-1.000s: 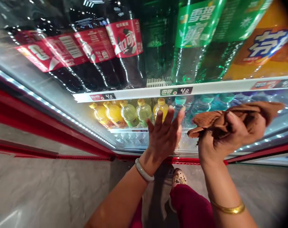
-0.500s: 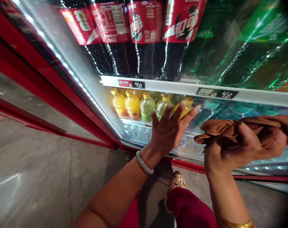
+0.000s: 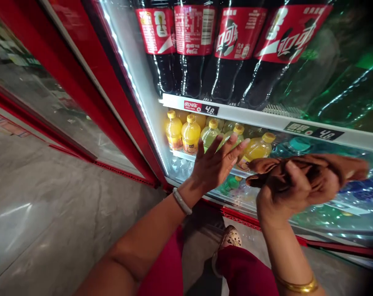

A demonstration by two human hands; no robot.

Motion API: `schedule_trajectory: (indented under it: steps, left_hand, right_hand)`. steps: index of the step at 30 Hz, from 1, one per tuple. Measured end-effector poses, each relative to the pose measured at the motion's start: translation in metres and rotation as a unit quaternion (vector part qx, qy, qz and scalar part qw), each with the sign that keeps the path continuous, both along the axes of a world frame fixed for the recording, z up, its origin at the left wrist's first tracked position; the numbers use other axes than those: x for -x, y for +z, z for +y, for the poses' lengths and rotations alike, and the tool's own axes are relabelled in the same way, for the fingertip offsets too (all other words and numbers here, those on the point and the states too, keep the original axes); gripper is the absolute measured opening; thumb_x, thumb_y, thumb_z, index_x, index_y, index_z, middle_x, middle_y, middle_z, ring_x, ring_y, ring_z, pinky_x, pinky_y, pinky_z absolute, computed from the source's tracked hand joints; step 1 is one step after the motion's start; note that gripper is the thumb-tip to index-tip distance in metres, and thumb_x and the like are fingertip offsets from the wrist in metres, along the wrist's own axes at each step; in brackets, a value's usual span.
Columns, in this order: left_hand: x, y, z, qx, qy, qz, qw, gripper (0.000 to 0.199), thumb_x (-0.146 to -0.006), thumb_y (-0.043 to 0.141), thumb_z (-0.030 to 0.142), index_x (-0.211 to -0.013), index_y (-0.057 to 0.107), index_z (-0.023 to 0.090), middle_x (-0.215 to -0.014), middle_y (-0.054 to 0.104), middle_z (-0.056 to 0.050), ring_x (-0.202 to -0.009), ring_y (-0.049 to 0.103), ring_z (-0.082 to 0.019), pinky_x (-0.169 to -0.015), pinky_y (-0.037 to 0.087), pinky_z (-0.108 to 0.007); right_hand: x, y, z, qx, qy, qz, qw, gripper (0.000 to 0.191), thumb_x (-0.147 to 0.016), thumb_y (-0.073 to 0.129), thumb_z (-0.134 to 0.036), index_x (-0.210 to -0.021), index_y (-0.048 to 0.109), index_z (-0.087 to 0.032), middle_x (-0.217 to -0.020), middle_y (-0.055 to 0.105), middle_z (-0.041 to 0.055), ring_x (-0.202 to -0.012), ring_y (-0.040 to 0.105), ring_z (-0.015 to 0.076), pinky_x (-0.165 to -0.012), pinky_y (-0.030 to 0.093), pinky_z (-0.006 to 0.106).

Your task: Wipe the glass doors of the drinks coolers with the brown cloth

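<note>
My left hand [image 3: 212, 164] is held out with its fingers spread, in front of a row of small juice bottles in the drinks fridge, with nothing in its grip. Behind the fingers are a pale green bottle [image 3: 210, 133] and an orange juice bottle [image 3: 256, 149]; whether the hand touches the fridge glass I cannot tell. My right hand [image 3: 293, 191] is closed around a bunched brown cloth [image 3: 343, 164], raised before the lower shelves. Two more yellow juice bottles, one of them an orange drink [image 3: 191, 135], stand to the left of my left hand.
Large cola bottles [image 3: 194, 33] line the upper shelf above a white price rail [image 3: 251, 112]. Green bottles [image 3: 343, 82] stand at the right. A red fridge frame [image 3: 134, 135] runs down the left, beside the grey tiled floor [image 3: 66, 213]. My shoe [image 3: 231, 237] is below.
The view has shifted, so the fridge shelves appear further right. My right hand with the cloth has come a little left, closer to my left hand, which stays spread.
</note>
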State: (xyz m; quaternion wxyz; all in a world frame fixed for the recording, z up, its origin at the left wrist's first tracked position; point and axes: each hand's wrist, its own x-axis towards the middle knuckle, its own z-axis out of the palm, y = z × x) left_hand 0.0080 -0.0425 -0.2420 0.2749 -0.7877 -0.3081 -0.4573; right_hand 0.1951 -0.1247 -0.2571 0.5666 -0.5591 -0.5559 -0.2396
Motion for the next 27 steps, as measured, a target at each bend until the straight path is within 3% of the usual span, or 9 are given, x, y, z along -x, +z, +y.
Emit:
schedule_trajectory:
  steps: [3,6,10,12,14,18,20,24,27]
  left_hand:
    - [0.013,-0.001,0.002,0.013,0.003,0.015,1.0,0.065,-0.103,0.055,0.03,-0.164,0.036,0.027,-0.17,0.041,0.0,-0.165,-0.011,-0.018,-0.134,-0.012,-0.049]
    - [0.026,-0.002,0.005,0.029,0.009,0.024,0.999,0.064,-0.104,0.047,0.026,-0.166,0.032,0.024,-0.171,0.038,0.0,-0.164,-0.011,-0.017,-0.134,-0.014,-0.049]
    - [0.048,-0.002,0.013,0.043,0.042,0.027,0.998,0.064,-0.105,0.046,0.025,-0.167,0.029,0.025,-0.173,0.033,-0.002,-0.163,-0.014,-0.017,-0.133,-0.014,-0.052]
    - [0.058,-0.004,0.017,0.047,0.052,0.028,0.997,0.065,-0.105,0.05,0.028,-0.167,0.03,0.025,-0.174,0.033,-0.005,-0.164,-0.012,-0.019,-0.134,-0.013,-0.053]
    - [0.067,-0.008,0.019,0.053,0.052,0.027,0.997,0.065,-0.105,0.052,0.031,-0.167,0.031,0.024,-0.173,0.034,-0.007,-0.164,-0.009,-0.02,-0.134,-0.011,-0.054]
    - [0.08,-0.017,0.023,0.063,0.034,0.028,0.997,0.062,-0.106,0.045,0.026,-0.166,0.032,0.023,-0.173,0.036,-0.006,-0.166,-0.003,-0.019,-0.136,-0.006,-0.053]
    - [0.087,-0.017,0.025,0.056,0.031,0.021,0.998,0.06,-0.106,0.042,0.023,-0.166,0.033,0.02,-0.171,0.039,-0.008,-0.166,-0.003,-0.019,-0.136,-0.006,-0.053]
    - [0.101,-0.009,0.03,0.061,0.043,0.008,0.997,0.061,-0.105,0.044,0.022,-0.166,0.033,0.019,-0.169,0.042,-0.01,-0.166,-0.002,-0.02,-0.136,-0.004,-0.053]
    - [0.109,-0.005,0.031,0.05,0.048,0.005,0.998,0.061,-0.106,0.047,0.024,-0.165,0.034,0.021,-0.168,0.045,-0.01,-0.166,-0.003,-0.019,-0.136,0.0,-0.052]
  right_hand:
    - [0.034,-0.014,0.01,-0.064,-0.029,-0.101,0.992,0.044,-0.088,0.07,-0.019,-0.127,0.067,-0.04,-0.131,0.045,0.0072,-0.146,0.041,0.0408,-0.12,0.027,0.082]
    - [0.061,-0.001,0.026,-0.065,0.016,-0.166,0.984,0.039,-0.09,0.071,-0.016,-0.123,0.07,-0.038,-0.124,0.053,0.0041,-0.148,0.041,0.0343,-0.123,0.033,0.073]
    - [0.061,0.024,0.036,-0.098,0.011,-0.151,0.984,0.037,-0.091,0.072,-0.019,-0.12,0.073,-0.041,-0.124,0.057,0.0041,-0.148,0.041,0.0381,-0.121,0.03,0.076]
    - [0.058,0.02,0.036,-0.112,-0.007,-0.134,0.985,0.036,-0.089,0.075,-0.021,-0.12,0.073,-0.04,-0.122,0.057,0.0042,-0.141,0.049,0.0379,-0.119,0.032,0.077]
    - [0.064,0.005,0.035,-0.116,-0.011,-0.148,0.982,0.039,-0.086,0.076,-0.018,-0.121,0.074,-0.036,-0.121,0.057,0.0047,-0.138,0.053,0.0352,-0.121,0.034,0.071]
    - [0.096,-0.016,0.041,-0.05,0.045,-0.205,0.977,0.041,-0.089,0.068,-0.008,-0.121,0.074,-0.033,-0.122,0.062,0.0053,-0.151,0.041,0.0331,-0.125,0.038,0.061]
    - [0.109,-0.008,0.047,-0.037,0.068,-0.226,0.971,0.044,-0.091,0.064,-0.006,-0.122,0.074,-0.036,-0.125,0.064,0.0042,-0.156,0.035,0.0327,-0.125,0.038,0.061]
    - [0.11,0.018,0.053,-0.065,0.061,-0.232,0.969,0.046,-0.091,0.067,-0.008,-0.126,0.072,-0.038,-0.125,0.064,0.0036,-0.154,0.039,0.0346,-0.125,0.035,0.065]
    - [0.104,0.014,0.048,-0.073,0.042,-0.214,0.973,0.047,-0.089,0.069,-0.008,-0.127,0.073,-0.035,-0.127,0.062,0.0062,-0.155,0.037,0.0396,-0.124,0.036,0.066]
